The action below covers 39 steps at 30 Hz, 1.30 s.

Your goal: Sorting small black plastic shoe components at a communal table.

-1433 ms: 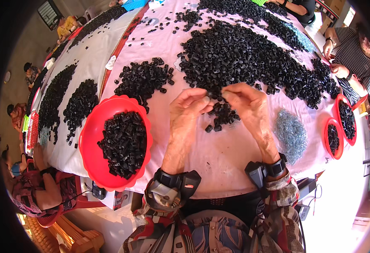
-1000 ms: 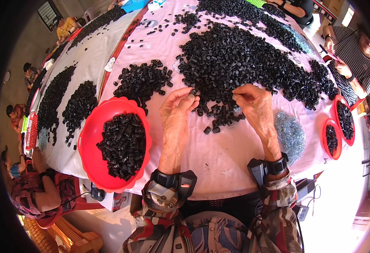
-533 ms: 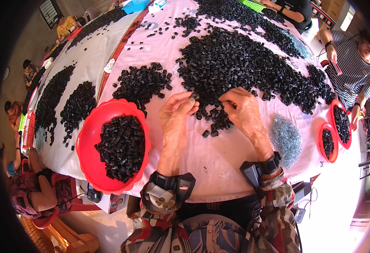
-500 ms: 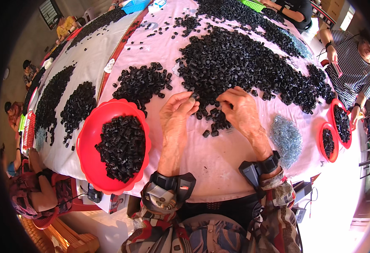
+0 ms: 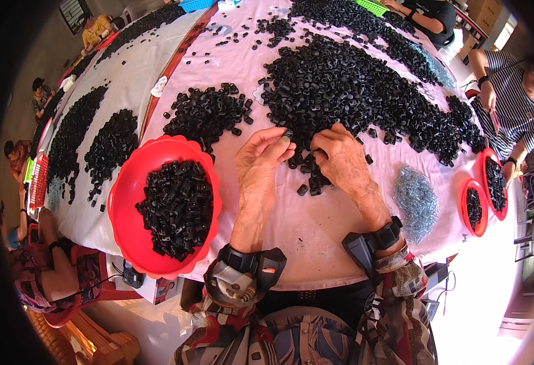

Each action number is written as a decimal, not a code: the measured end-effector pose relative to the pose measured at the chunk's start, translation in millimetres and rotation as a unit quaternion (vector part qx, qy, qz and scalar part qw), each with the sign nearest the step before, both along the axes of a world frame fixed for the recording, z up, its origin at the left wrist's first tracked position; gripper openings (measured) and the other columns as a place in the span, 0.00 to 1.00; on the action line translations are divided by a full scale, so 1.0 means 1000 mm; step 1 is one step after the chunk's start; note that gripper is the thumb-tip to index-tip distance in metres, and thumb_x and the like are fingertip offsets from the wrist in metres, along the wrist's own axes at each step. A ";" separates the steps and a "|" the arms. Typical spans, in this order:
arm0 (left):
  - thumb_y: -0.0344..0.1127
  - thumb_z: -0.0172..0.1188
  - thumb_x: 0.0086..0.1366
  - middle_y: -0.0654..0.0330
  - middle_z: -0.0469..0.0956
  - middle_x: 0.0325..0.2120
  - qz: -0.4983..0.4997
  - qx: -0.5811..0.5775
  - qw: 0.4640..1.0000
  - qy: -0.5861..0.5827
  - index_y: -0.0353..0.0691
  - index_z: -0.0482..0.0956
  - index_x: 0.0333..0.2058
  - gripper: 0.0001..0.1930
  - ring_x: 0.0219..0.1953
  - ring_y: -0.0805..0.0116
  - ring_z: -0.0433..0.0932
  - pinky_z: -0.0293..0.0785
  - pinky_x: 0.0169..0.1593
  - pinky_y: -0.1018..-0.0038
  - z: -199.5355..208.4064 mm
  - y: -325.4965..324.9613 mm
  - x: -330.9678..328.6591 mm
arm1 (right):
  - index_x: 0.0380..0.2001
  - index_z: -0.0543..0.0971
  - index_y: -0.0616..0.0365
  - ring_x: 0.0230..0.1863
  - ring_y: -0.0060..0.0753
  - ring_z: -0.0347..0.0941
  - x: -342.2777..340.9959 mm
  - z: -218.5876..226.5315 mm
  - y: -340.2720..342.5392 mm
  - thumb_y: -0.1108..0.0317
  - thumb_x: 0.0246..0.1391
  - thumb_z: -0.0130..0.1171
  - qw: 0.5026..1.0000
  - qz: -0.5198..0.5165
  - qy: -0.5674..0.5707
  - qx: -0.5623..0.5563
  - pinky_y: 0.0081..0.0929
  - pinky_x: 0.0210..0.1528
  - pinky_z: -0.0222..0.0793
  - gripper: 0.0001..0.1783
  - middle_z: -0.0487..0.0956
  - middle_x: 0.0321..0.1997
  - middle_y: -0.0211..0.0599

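My left hand [image 5: 259, 159] is closed, with thumb and forefinger pinching a small black plastic part [image 5: 288, 133]. Beside it, my right hand [image 5: 341, 157] has its fingers curled down at the near edge of the big heap of black plastic parts [image 5: 334, 85]. Whatever lies between those right fingertips is hidden. Several loose parts [image 5: 308, 167] lie on the pink cloth [image 5: 303, 243] between my hands. A red scalloped bowl [image 5: 121, 201], part-filled with the same black parts, stands left of my left forearm. To the right of my right wrist rests a pile of tiny shiny pale-blue pieces [image 5: 415, 198].
A smaller heap [image 5: 206, 115] lies beyond the bowl, and further heaps [image 5: 112, 146] cover the white cloth at left. Two red bowls [image 5: 468, 226] sit at the right edge near a person in a striped shirt [image 5: 510, 91]. Another person's arm [image 5: 57, 274] is at lower left.
The black part now shows more clearly in my left fingertips. Both hands have shifted only slightly; my right fingers are more curled in. The view has moved a little.
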<state>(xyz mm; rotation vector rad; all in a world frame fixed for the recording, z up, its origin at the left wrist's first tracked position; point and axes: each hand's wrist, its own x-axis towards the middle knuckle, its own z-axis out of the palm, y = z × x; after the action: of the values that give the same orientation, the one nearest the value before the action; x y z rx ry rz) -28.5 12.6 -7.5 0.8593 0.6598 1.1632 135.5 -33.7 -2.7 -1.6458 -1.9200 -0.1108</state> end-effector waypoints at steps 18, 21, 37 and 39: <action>0.25 0.58 0.62 0.56 0.78 0.36 -0.118 -0.047 0.991 -0.037 0.32 0.76 0.41 0.09 0.37 0.70 0.78 0.76 0.44 0.77 0.004 -0.006 0.004 | 0.40 0.79 0.66 0.27 0.20 0.73 0.000 0.027 -0.013 0.83 0.47 0.60 0.808 0.103 0.578 -0.046 0.17 0.32 0.72 0.14 0.78 0.33 0.37; 0.25 0.58 0.62 0.56 0.78 0.36 -0.132 -0.041 0.990 -0.041 0.32 0.76 0.41 0.09 0.38 0.70 0.78 0.75 0.44 0.78 0.007 -0.008 0.005 | 0.39 0.79 0.67 0.27 0.20 0.73 0.001 0.032 -0.016 0.82 0.47 0.61 0.797 0.088 0.594 -0.069 0.17 0.31 0.72 0.13 0.79 0.32 0.36; 0.25 0.58 0.61 0.55 0.79 0.35 -0.140 -0.045 0.989 -0.013 0.31 0.76 0.40 0.08 0.36 0.69 0.80 0.78 0.41 0.78 0.005 -0.010 0.007 | 0.35 0.80 0.66 0.25 0.17 0.72 0.001 0.022 -0.016 0.80 0.50 0.59 0.835 0.085 0.541 -0.049 0.14 0.28 0.70 0.08 0.80 0.30 0.33; 0.25 0.58 0.61 0.55 0.79 0.35 -0.142 -0.046 0.989 -0.012 0.32 0.76 0.40 0.08 0.36 0.69 0.80 0.78 0.42 0.78 0.007 -0.011 0.007 | 0.35 0.80 0.66 0.25 0.17 0.72 0.000 0.023 -0.016 0.80 0.50 0.59 0.836 0.083 0.540 -0.047 0.14 0.28 0.69 0.08 0.80 0.30 0.33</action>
<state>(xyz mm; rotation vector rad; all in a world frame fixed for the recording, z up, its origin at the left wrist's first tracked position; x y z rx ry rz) -21.1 1.8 -1.0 0.8287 0.5462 0.8790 135.8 -50.0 20.7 -1.1402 -1.1417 0.8272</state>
